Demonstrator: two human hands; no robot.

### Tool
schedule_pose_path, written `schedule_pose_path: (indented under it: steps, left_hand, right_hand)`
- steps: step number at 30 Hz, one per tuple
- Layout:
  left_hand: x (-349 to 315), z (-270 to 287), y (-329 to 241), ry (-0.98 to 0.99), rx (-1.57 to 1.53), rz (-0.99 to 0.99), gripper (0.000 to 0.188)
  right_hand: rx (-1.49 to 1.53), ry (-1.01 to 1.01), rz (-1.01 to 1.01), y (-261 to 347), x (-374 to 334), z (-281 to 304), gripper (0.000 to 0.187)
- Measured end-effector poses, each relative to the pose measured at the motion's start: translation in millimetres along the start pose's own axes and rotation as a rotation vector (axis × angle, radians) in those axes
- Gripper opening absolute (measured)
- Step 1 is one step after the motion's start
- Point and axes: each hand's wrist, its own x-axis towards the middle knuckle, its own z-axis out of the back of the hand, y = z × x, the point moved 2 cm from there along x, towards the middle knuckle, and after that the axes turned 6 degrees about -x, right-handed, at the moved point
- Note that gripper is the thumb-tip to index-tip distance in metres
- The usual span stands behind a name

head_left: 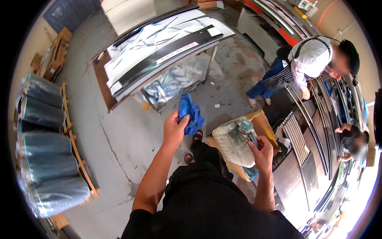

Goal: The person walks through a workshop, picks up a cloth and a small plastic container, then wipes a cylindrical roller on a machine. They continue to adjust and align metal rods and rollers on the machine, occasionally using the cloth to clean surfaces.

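My left hand (pixel 175 129) is closed around a crumpled blue cloth (pixel 190 114), which bunches up above the thumb and hangs out to the right. Over on the right, my right hand (pixel 262 153) has its fingers curled at the handle side of a grimy, whitish plastic jug (pixel 231 142). A blue-green screw cap (pixel 246 127) sits on the jug's top, just beyond my fingers. The jug leans at an angle over an open cardboard box (pixel 260 121). Part of the handle is hidden behind my fingers. Something blue (pixel 251 172) shows at the box's near side.
A worktable (pixel 107 85) with white and black sheets stands ahead, with plastic-wrapped scraps beneath. Wrapped rolls (pixel 51 159) rest on a pallet at left. At right, a co-worker in a striped apron (pixel 278 79) bends over long metal strips (pixel 306 119); another person (pixel 352 143) is farther right.
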Motion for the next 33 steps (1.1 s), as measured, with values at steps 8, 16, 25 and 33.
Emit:
schedule_pose_path:
  steps: [8, 16, 25, 33]
  left_hand:
    - [121.5, -13.6, -2.8, 0.004, 0.334, 0.051, 0.032]
    - [276.8, -80.8, 9.7, 0.197, 0.113, 0.095, 0.030]
    - [469.3, -203.1, 12.9, 0.382, -0.015, 0.243, 0.024]
    - [631.7, -301.0, 22.9, 0.522, -0.023, 0.331, 0.015]
  right_hand:
    - [-0.059, 0.016, -0.060, 16.6, 131.7, -47.2, 0.037]
    - [-0.030, -0.018, -0.144, 26.0, 272.3, -62.0, 0.042]
    - [-0.037, -0.229, -0.115, 42.6, 448.6, -31.4, 0.033]
    - [-0.036, -0.249, -0.379, 37.0, 602.0, 9.0, 0.043]
